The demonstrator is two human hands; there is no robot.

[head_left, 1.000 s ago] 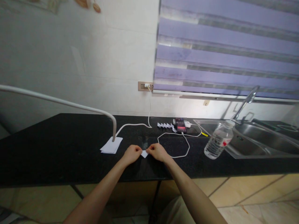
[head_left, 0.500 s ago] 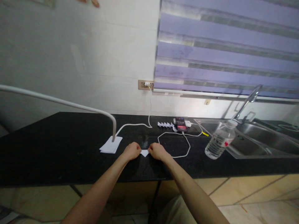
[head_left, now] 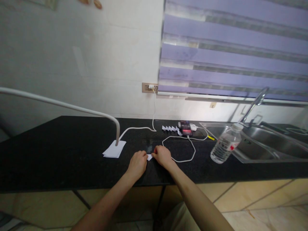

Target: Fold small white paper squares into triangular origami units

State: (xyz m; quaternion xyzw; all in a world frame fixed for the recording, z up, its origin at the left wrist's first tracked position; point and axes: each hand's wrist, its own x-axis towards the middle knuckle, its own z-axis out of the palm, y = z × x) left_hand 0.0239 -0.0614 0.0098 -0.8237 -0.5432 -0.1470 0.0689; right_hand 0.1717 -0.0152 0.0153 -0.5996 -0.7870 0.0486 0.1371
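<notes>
Between my hands, a small piece of folded white paper (head_left: 149,157) lies on the black countertop (head_left: 72,170). My left hand (head_left: 139,163) is closed on its left end, the fingers partly covering it. From the other side my right hand (head_left: 162,155) pinches its right end, fingertips pressed together. Only the middle of the paper shows, coming to a point toward me. Left of my hands rests a stack of white paper sheets (head_left: 113,150). Farther back, several small folded paper pieces (head_left: 170,128) stand in a row.
A white cable (head_left: 137,128) runs from the wall outlet (head_left: 146,87) toward the paper stack. Another cable loops right of my hands to a dark device (head_left: 185,127), blurred out. A clear water bottle (head_left: 226,144) stands beside the steel sink (head_left: 260,141). A white bar (head_left: 60,104) crosses the left side.
My left hand has turned and shifted a little nearer to me and inward, covering more of the paper. My right hand has moved slightly left. Less of the paper shows between them.
</notes>
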